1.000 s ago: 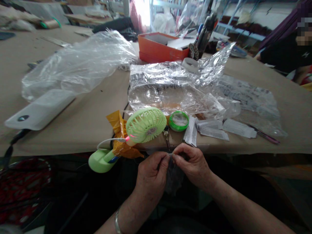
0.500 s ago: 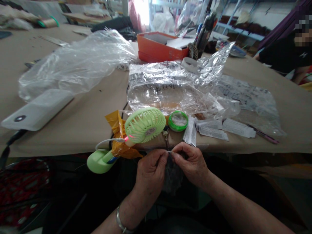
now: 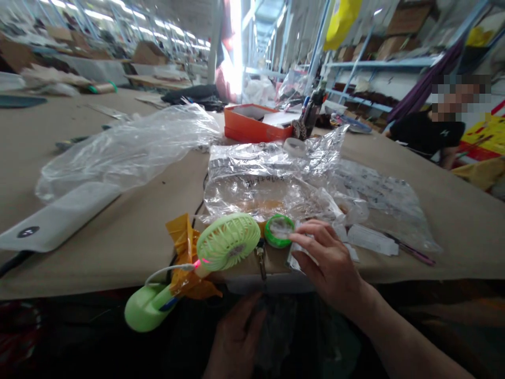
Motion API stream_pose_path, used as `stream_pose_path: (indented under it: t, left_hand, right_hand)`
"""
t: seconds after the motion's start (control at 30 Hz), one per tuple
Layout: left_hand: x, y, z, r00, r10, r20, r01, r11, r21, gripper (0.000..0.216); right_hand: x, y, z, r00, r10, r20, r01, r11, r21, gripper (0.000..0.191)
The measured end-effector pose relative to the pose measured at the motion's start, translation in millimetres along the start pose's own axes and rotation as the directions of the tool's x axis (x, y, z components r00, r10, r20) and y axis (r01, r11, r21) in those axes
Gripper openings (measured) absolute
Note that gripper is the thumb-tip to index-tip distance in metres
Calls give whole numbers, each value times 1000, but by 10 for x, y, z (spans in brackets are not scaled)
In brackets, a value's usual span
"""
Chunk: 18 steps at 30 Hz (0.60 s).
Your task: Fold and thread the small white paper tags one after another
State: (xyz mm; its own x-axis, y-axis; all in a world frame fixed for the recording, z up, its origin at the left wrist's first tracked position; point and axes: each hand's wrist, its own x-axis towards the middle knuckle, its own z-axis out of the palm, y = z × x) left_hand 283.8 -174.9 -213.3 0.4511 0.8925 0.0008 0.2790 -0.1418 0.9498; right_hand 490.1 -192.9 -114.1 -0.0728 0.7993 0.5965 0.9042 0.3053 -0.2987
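My right hand (image 3: 331, 263) is raised over the table's front edge with its fingers apart. Its fingertips are at the right side of a small round green tub (image 3: 279, 231) with whitish contents; I cannot tell whether they touch it. Under that hand lie white printed paper tags (image 3: 294, 260), partly covered. Below the table edge, in shadow, my left hand (image 3: 236, 331) is curled, and whatever is between its fingers cannot be made out. A dim, translucent plastic bag (image 3: 278, 326) hangs just right of it. A light green fan (image 3: 229, 242) stands left of the tub.
Yellow-brown tape (image 3: 183, 258) wraps the fan's handle at the table edge. Crumpled clear plastic bags (image 3: 252, 184) lie behind the tub. Further back stand a tape roll (image 3: 295, 147) and an orange box (image 3: 252, 131). A white device (image 3: 59, 218) lies left. Another person (image 3: 430, 131) sits far right.
My hands have come apart from their pinch on a small thin white thing. The right rose to the green tub; the left stayed low. The view has tilted up.
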Motion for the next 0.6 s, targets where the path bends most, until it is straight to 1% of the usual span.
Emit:
stream_pose_path:
  t: [0.07, 0.1, 0.17, 0.2, 0.23, 0.33, 0.37, 0.43, 0.47, 0.57, 0.6]
  left_hand:
    - [-8, -15, 9, 998, -60, 16, 60, 998, 9, 25]
    - [-20, -8, 9, 995, -92, 28, 92, 996, 8, 24]
    - [-47, 13, 8, 988, -146, 42, 146, 989, -2, 22]
    - [-61, 20, 9, 984, -170, 48, 171, 985, -6, 21]
    - [-74, 21, 13, 980, -192, 52, 192, 981, -8, 21]
    - [-112, -6, 47, 968, -236, 81, 238, 971, -4, 19]
    - [-126, -20, 66, 964, -247, 94, 249, 969, -4, 19]
    - [-158, -40, 113, 958, -262, 120, 265, 964, -11, 18]
    - [-174, -42, 138, 954, -264, 138, 269, 963, -17, 18]
    - [-217, -17, 204, 949, -254, 190, 264, 964, -33, 18]
    - [-226, 0, 220, 949, -245, 201, 257, 966, -36, 17]
  right_hand:
    - [119, 125, 57, 996, 22, 82, -9, 987, -160, 30]
    - [153, 171, 86, 990, 43, 134, -15, 979, -201, 31]
    - [170, 233, 117, 978, 54, 202, -13, 980, -199, 28]
    - [153, 251, 114, 980, 42, 195, -11, 988, -157, 25]
    - [121, 263, 99, 988, 29, 152, -15, 996, -93, 21]
    - [-70, 276, 26, 998, 45, -40, -40, 993, 110, 10]
    - [-161, 276, 6, 996, 60, -72, -50, 989, 140, 9]
    - [-364, 274, -6, 996, 65, -59, -59, 994, 95, 6]
    - [-465, 271, 2, 998, 50, -26, -49, 998, 34, 11]
    - [-707, 263, 58, 997, 2, 74, 10, 988, -153, 38]
    - [-757, 263, 78, 996, -7, 89, 23, 983, -184, 41]
